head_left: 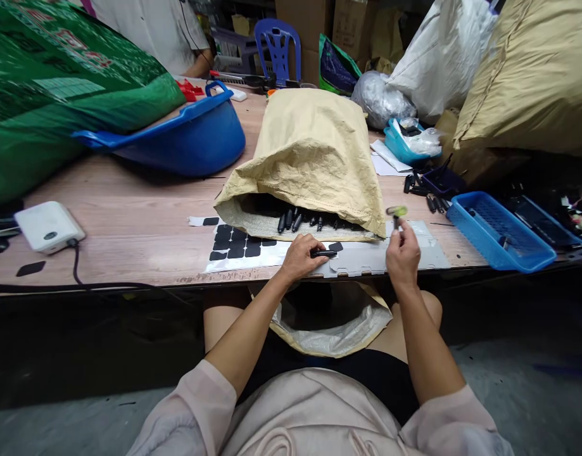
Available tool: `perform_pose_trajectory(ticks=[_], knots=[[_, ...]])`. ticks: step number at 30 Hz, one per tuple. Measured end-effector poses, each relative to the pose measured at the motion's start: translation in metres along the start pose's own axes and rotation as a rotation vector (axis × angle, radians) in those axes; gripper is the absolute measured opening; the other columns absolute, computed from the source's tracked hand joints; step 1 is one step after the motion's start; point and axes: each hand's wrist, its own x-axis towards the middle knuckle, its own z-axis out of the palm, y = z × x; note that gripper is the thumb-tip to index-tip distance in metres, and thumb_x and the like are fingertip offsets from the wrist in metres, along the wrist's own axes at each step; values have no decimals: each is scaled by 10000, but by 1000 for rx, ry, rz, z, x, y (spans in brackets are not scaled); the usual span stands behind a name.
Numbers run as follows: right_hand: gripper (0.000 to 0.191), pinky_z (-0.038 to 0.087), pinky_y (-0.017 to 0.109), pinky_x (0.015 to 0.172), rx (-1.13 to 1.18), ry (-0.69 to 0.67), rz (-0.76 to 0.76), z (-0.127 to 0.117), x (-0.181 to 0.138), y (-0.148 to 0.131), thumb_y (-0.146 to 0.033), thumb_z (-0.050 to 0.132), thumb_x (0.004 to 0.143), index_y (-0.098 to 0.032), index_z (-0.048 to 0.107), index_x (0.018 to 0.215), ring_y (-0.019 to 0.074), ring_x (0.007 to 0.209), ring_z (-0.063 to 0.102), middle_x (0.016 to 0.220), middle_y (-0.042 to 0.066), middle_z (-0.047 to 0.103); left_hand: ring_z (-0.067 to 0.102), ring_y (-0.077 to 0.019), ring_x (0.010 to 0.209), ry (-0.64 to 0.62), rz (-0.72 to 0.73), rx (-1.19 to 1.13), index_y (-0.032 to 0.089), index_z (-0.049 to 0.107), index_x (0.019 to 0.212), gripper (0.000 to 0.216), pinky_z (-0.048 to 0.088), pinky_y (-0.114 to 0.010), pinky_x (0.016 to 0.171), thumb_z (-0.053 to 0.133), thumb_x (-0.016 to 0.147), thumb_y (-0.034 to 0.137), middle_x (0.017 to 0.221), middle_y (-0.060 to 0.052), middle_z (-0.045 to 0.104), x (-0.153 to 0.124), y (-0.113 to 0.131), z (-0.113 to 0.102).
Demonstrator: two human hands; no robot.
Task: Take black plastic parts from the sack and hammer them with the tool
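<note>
My left hand [301,256] rests at the table's front edge, fingers closed round a small black stick-shaped part [323,254]. My right hand [403,248] is raised a little to the right, pinching a small tool with a green-yellow top [396,212]. Under both hands lies a white sticker sheet [253,250] with black rounded patches on its left half. Just behind it a tan woven sack [314,158] lies on its side, its mouth open toward me, with several black parts [300,221] spilling at the opening.
A blue basin [190,136] and a big green sack [48,95] stand at the left, a white adapter with cable [48,226] at the front left. A blue basket [499,231] sits at the right. Another open sack [333,326] lies on my lap. A person sits far behind.
</note>
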Motion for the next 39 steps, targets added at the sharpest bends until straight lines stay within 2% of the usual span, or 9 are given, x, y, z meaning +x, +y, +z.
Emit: perform_pose_trajectory(ticks=[3, 7, 17, 20, 24, 29, 31, 35, 39], knots=[[443, 536, 381, 1016, 161, -190, -213, 5, -49, -17, -315, 441, 1045, -203, 640, 1424, 236, 1157, 658, 1261, 131, 713, 578, -244, 940, 1, -11, 1, 230, 766, 896, 151, 494, -396, 886, 852, 774, 251, 878, -32, 668, 0, 1, 1], [418, 569, 348, 965, 217, -331, -352, 16, -88, -29, -284, 440, 1065, -227, 654, 1421, 209, 1047, 692, 1139, 99, 728, 572, -239, 949, 9, -12, -10, 223, 775, 894, 123, 482, -382, 885, 838, 796, 260, 864, -31, 655, -1, 1, 2], [437, 574, 294, 849, 125, -294, -428, 29, -103, -32, -236, 408, 1083, -230, 660, 1440, 186, 868, 661, 968, 75, 670, 561, -218, 896, 6, 9, -19, 206, 791, 852, 61, 458, -365, 864, 826, 805, 223, 801, -25, 624, 1, 0, 3], [428, 570, 286, 849, 141, -288, -423, 27, -99, -31, -239, 417, 1084, -238, 664, 1434, 178, 864, 659, 965, 66, 669, 559, -219, 893, 14, 17, -34, 212, 805, 872, 81, 459, -366, 864, 834, 799, 228, 801, -25, 627, 0, -1, 4], [426, 565, 298, 888, 172, -203, -406, 21, -94, -30, -264, 431, 1089, -236, 642, 1458, 182, 924, 664, 1030, 81, 685, 559, -230, 910, 30, 17, -46, 210, 815, 873, 93, 465, -371, 864, 845, 796, 251, 816, -35, 639, 0, -1, 4], [428, 568, 293, 857, 133, -280, -361, 26, -97, -23, -261, 416, 1080, -235, 665, 1427, 181, 905, 679, 1008, 72, 699, 570, -231, 921, 34, 9, -47, 212, 816, 863, 87, 474, -369, 866, 846, 781, 221, 811, -33, 646, -1, 1, 3], [426, 564, 303, 887, 142, -254, -350, 24, -92, -21, -271, 418, 1080, -230, 661, 1428, 186, 937, 682, 1035, 79, 708, 576, -236, 931, 35, 1, -44, 204, 813, 863, 89, 478, -374, 872, 844, 780, 217, 817, -38, 651, -1, 1, 3], [445, 527, 347, 976, 40, -61, -309, 10, -56, -16, -307, 411, 1077, -208, 643, 1444, 221, 1059, 657, 1146, 118, 707, 583, -245, 939, 26, -14, -23, 202, 789, 858, 85, 488, -390, 885, 828, 786, 225, 840, -44, 661, -1, 5, 2], [458, 489, 338, 921, -269, 18, -41, 3, -2, 5, -273, 468, 1026, -233, 651, 1443, 243, 1067, 628, 1192, 123, 670, 582, -248, 928, 18, -24, 8, 205, 749, 869, 129, 495, -398, 881, 824, 764, 212, 869, -41, 664, -1, 10, 1]])
